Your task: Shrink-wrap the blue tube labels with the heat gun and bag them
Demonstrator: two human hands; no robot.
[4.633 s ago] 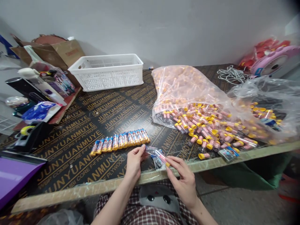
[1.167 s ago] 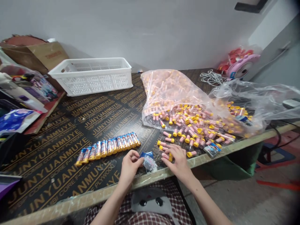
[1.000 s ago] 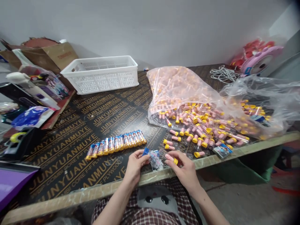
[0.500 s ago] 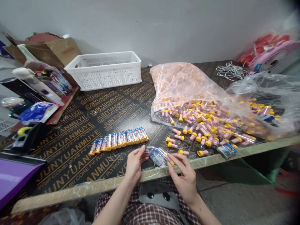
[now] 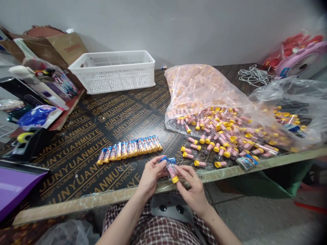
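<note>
Near the front edge of the table, a small clear tube (image 5: 172,173) of pink pellets, yellow cap downward, is held between both hands. A blue printed label (image 5: 165,159) lies against its upper end. My left hand (image 5: 151,174) pinches the label at the tube's left side. On the other side, my right hand (image 5: 192,188) grips the tube with thumb and fingers. Left of them lies a row of tubes wrapped in blue labels (image 5: 133,147). Unlabelled tubes with yellow caps (image 5: 222,136) spill from a large clear plastic bag (image 5: 201,83) to the right.
A white plastic basket (image 5: 112,73) stands at the back. To the left are a tape dispenser (image 5: 27,144), a purple object (image 5: 20,190) and assorted packages. A stack of labels (image 5: 247,161) rests near the right front edge. A coiled cable (image 5: 255,75) and pink fan (image 5: 301,61) are behind.
The tube has moved left and turned more upright, meeting the blue label at its upper end. Both hands have come closer together.
</note>
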